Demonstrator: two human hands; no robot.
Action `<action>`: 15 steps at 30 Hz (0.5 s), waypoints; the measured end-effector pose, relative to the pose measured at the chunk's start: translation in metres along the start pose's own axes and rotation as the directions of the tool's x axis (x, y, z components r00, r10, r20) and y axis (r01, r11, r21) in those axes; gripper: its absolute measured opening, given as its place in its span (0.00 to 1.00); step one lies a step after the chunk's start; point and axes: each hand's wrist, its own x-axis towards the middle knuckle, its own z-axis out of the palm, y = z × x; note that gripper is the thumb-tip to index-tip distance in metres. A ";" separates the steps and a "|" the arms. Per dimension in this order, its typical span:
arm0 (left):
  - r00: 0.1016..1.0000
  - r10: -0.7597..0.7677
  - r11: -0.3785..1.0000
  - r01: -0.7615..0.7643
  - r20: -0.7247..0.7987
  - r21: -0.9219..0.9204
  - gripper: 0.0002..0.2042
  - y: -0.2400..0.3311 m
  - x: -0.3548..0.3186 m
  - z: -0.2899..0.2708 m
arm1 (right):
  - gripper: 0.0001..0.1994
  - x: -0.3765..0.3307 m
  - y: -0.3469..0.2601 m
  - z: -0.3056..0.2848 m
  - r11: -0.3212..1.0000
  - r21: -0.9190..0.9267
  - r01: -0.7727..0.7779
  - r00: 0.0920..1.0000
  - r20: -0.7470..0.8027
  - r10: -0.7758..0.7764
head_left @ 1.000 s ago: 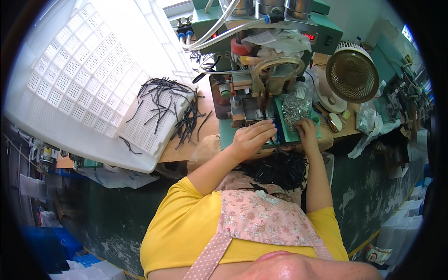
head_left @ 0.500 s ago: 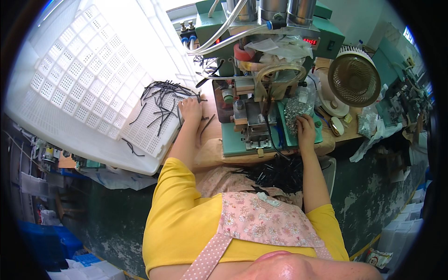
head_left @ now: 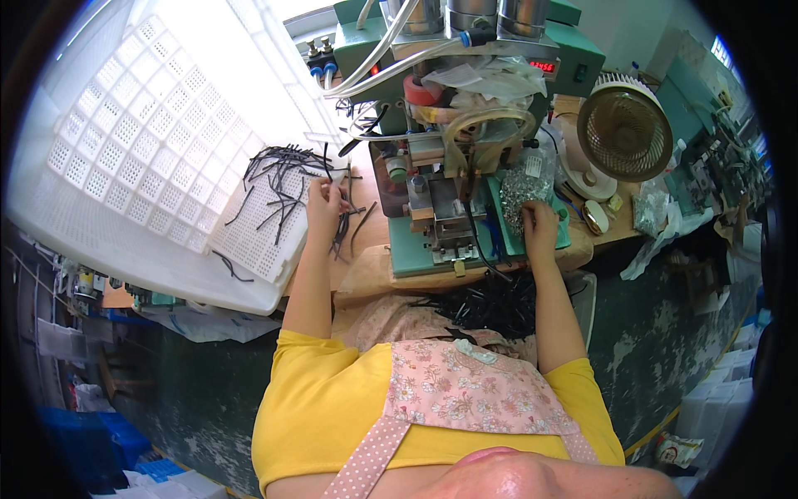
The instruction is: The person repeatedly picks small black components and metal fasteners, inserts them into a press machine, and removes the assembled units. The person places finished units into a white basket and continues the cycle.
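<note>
My left hand (head_left: 324, 204) is raised at the right edge of the white perforated tray (head_left: 264, 254), its fingers closed. A thin black strip (head_left: 327, 160) stands up from these fingertips, and further strips dangle beside the palm. Many similar black strips (head_left: 287, 195) lie loosely heaped on the tray. At the green machine's right side, my right hand (head_left: 540, 226) has its fingers drawn together at a clear bag of small metal pieces (head_left: 517, 195). Whatever is between those fingertips is too small to make out.
A green press machine (head_left: 465, 179) with air hoses stands ahead. A fan (head_left: 625, 131) sits to its right on the wooden table. Below the table edge, a dark pile of black strips (head_left: 490, 303) rests by my lap. A large white crate (head_left: 125, 158) leans at left.
My left hand has come up off the tray's edge, with a black strip now standing from its fingers. The right hand stays by the bag. The whole view has shifted slightly.
</note>
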 end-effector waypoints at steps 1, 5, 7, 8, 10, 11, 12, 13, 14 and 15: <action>0.993 -0.053 0.973 0.076 0.109 -0.216 0.08 -0.003 -0.010 -0.003 | 0.06 0.001 -0.006 -0.002 0.999 0.023 -0.042 0.999 -0.004 0.042; 0.947 -0.215 0.966 0.171 0.237 0.193 0.08 -0.031 -0.045 0.001 | 0.06 0.013 -0.044 -0.008 0.841 0.372 -0.393 0.919 0.140 0.368; 0.996 -0.055 0.941 0.026 0.076 0.336 0.09 -0.035 -0.041 -0.001 | 0.07 0.024 -0.065 -0.018 0.828 0.429 -0.360 0.933 0.192 0.306; 0.999 -0.021 0.941 0.008 0.033 0.340 0.09 -0.031 -0.038 0.000 | 0.07 0.031 -0.075 -0.020 0.832 0.456 -0.315 0.949 0.183 0.259; 0.994 0.112 0.950 -0.113 0.018 0.290 0.08 -0.012 -0.032 0.005 | 0.07 0.040 -0.097 -0.022 0.866 0.456 -0.205 0.976 0.163 0.145; 0.994 0.104 0.985 -0.106 0.022 0.139 0.08 0.004 -0.032 0.008 | 0.07 0.043 -0.106 -0.022 0.892 0.429 -0.141 0.984 0.157 0.080; 0.986 0.168 0.985 -0.167 0.001 0.035 0.08 0.021 -0.035 0.012 | 0.08 0.045 -0.113 -0.021 0.913 0.403 -0.066 0.989 0.145 0.008; 0.985 0.172 0.980 -0.172 -0.011 -0.096 0.09 0.040 -0.043 0.018 | 0.08 0.045 -0.120 -0.020 0.907 0.403 -0.118 0.987 0.152 0.060; 0.971 0.236 0.938 -0.237 -0.031 -0.253 0.09 0.059 -0.050 0.023 | 0.08 0.045 -0.125 -0.019 0.901 0.405 -0.158 0.983 0.150 0.105; 0.963 0.265 0.938 -0.269 -0.046 -0.219 0.09 0.077 -0.058 0.028 | 0.08 0.044 -0.128 -0.017 0.893 0.393 -0.218 0.972 0.166 0.164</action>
